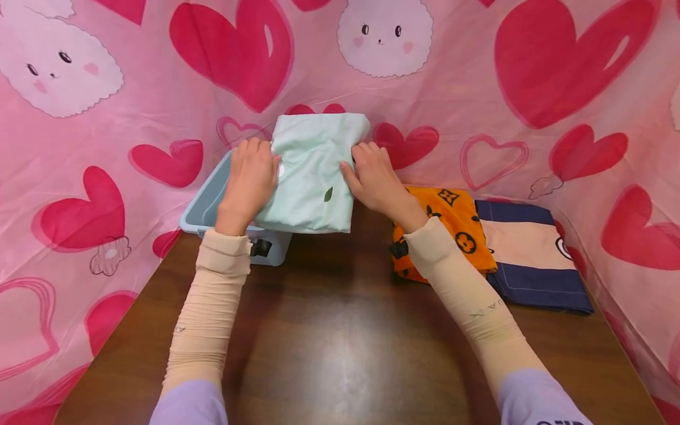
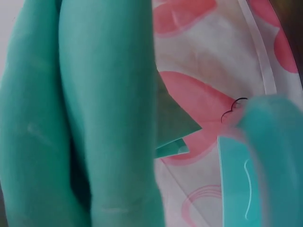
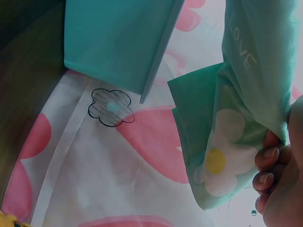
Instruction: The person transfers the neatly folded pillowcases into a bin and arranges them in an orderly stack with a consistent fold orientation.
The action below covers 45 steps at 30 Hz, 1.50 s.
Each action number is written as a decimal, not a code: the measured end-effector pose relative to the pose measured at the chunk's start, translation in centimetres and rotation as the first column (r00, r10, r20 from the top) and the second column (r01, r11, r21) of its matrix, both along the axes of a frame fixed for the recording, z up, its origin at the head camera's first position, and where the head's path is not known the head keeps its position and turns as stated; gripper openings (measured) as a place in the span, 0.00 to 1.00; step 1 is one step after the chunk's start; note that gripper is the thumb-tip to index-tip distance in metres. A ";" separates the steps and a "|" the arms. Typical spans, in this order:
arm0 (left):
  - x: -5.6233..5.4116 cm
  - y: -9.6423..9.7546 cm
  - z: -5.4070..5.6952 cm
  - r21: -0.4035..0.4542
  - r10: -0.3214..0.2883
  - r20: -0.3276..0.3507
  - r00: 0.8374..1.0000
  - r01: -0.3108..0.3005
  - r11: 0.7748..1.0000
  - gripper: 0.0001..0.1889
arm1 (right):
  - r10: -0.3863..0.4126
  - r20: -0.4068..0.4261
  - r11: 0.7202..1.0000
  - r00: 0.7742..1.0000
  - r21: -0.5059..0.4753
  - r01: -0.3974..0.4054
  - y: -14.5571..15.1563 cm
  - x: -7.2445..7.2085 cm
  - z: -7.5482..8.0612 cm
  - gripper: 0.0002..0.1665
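A folded mint-green cloth with a dark leaf print is held up in front of the pink backdrop. My left hand grips its left edge, and my right hand grips the right edge, thumb on the near face. In the right wrist view, curled fingers of the right hand hold the cloth, which shows a white flower and the word LOVE. A corner of the cloth sticks out in the left wrist view. Behind the left hand stands a light-blue bin, partly hidden by the cloth and arm.
On the brown table, an orange patterned cloth lies folded at the right, partly behind the right forearm. Beside it is a navy and beige folded cloth. A pink heart-print sheet encloses the back and sides.
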State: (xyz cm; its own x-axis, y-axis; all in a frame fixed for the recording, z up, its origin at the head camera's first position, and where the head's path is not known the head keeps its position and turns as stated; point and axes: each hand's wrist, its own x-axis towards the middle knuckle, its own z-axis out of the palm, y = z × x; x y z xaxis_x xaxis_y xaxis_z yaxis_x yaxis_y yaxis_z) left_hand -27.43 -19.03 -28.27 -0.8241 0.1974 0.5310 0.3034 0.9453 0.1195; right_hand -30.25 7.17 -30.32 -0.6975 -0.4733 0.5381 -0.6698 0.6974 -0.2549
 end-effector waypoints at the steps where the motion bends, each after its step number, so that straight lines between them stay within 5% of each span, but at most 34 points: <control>1: 0.0 0.0 0.0 0.005 0.000 -0.001 1.000 0.000 1.000 0.15 | -0.002 0.005 1.000 1.000 0.002 0.002 0.0 0.0 0.0 0.18; 45: 0.4 -2.8 2.1 -0.011 0.046 0.020 0.999 -0.045 0.999 0.16 | 0.011 -0.012 1.000 1.000 0.021 -0.010 -2.8 -0.3 0.8 0.19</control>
